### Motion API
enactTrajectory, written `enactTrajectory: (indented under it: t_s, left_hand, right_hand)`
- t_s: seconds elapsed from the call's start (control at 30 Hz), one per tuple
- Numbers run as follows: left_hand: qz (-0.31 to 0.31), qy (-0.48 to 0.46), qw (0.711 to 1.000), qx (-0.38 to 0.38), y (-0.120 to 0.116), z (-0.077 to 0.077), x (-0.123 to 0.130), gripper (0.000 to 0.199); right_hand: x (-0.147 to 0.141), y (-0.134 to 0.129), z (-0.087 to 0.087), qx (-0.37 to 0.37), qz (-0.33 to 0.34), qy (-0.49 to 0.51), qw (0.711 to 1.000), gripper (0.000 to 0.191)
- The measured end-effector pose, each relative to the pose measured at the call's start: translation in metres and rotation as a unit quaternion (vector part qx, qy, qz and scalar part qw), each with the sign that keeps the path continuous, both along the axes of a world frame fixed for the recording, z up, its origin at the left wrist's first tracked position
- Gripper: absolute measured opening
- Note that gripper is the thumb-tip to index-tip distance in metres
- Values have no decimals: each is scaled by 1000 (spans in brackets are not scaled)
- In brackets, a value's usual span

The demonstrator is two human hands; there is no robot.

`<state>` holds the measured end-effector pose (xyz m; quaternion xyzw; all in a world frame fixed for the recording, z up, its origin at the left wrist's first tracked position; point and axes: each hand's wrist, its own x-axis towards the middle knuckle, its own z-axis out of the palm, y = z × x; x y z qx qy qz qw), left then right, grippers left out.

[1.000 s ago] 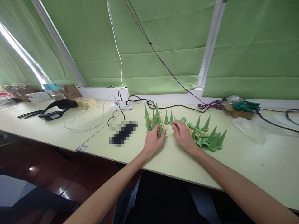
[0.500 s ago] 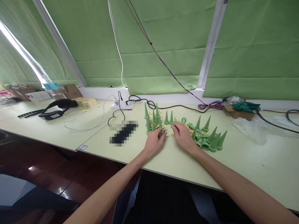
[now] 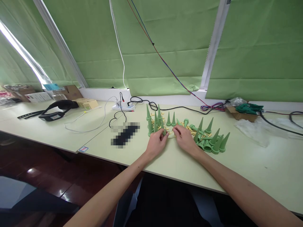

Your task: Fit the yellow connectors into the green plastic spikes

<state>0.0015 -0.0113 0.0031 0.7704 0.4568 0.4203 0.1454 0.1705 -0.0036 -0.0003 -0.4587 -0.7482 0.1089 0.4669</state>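
My left hand (image 3: 156,143) is closed around a green plastic cone-shaped spike (image 3: 164,131), its lower part hidden by the fingers. Just to the right, my right hand (image 3: 185,138) is pinched shut, with a small yellow peg (image 3: 173,133) showing at its fingertips. Beyond my left hand stands a group of upright green spikes (image 3: 159,114) with yellow pegs sticking out of their sides. Two plain green spikes (image 3: 173,119) stand between and behind the hands. To the right of my right hand lies a pile of green spikes (image 3: 216,143), some upright and some tipped over, among loose yellow pegs (image 3: 209,135).
A white power strip (image 3: 123,106) with black cables sits at the back. Left are a black headset (image 3: 56,110) and small yellowish boxes (image 3: 87,103). An open cardboard box (image 3: 243,116) and clear plastic bags (image 3: 254,130) lie on the right. A blurred dark object (image 3: 125,135) rests left of the hands.
My right hand has shifted slightly left, towards my left hand. My left hand and its spike have stayed nearly where they were.
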Motion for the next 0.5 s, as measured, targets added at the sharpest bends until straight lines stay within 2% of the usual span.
enactTrajectory:
  t_s: [0.5]
  left_hand:
    - [-10,-25,999,17,-2,1,2,28]
  right_hand:
    - [-3,-6,2,-19,43,24,999,27]
